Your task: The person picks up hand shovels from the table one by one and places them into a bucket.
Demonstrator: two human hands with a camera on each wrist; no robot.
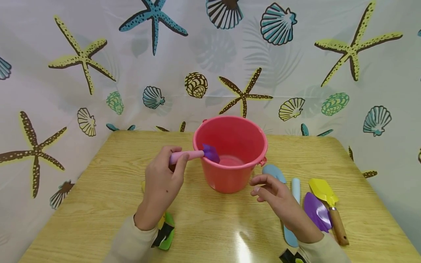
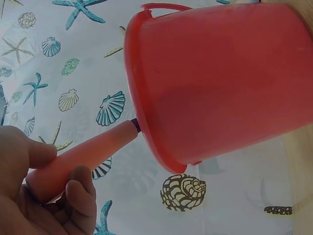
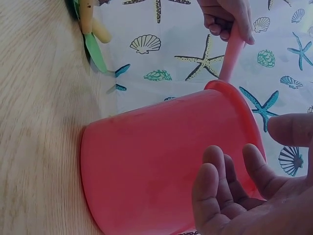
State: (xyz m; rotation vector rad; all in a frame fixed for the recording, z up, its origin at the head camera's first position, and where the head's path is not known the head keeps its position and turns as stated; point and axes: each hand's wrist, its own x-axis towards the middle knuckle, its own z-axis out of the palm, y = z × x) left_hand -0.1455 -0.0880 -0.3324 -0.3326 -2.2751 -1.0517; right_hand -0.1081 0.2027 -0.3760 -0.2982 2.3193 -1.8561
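A pink bucket [image 1: 227, 179] stands upright on the wooden table. My left hand [image 1: 164, 179] grips the pink handle of a small toy sand tool [image 1: 187, 156] at the bucket's left rim. The tool's purple head dips just inside the rim, and its exact shape is partly hidden. In the left wrist view the thumb and fingers wrap round the handle [image 2: 88, 156]. Beside the bucket's right side hovers my right hand [image 1: 279, 199], fingers loosely bent and holding nothing; the right wrist view shows its palm [image 3: 259, 210] near the bucket wall.
To the right lie a yellow shovel [image 1: 323, 190] with a wooden handle, a purple blade-like piece [image 1: 317, 212] and light blue tools [image 1: 291, 237]. A green tool [image 1: 168, 237] is partly hidden by the left wrist. A shell-and-starfish cloth [image 1: 184, 113] hangs behind the table.
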